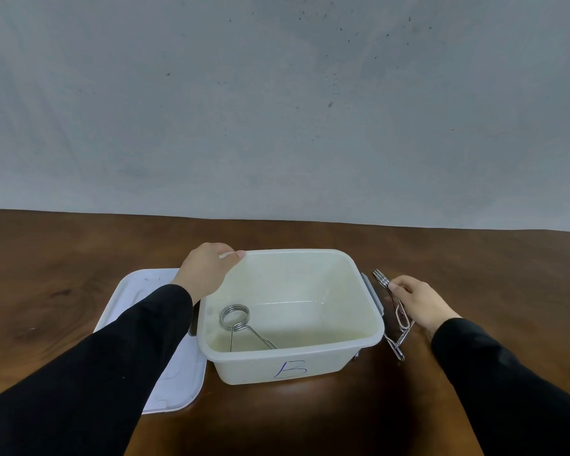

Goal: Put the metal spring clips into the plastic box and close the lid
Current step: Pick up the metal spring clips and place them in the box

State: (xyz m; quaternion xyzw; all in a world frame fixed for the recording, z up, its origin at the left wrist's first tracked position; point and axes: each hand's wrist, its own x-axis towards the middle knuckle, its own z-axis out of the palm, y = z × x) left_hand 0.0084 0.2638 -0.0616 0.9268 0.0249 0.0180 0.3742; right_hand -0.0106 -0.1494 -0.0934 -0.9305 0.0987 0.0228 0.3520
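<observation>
One shiny metal spring clip with a round coil [234, 319] lies inside the open, see-through plastic box [369, 337], near its left wall. The box sits on a dark brown wooden table [310, 419] and has a blue letter on its front. More silver wire clips [396, 319] lie just right of the box. The right hand [420, 302] has its fingers closed on them. The left hand [206, 269] grips the box's back left corner. The flat white lid [139, 287] lies left of the box, partly under the black sleeve [112, 363].
</observation>
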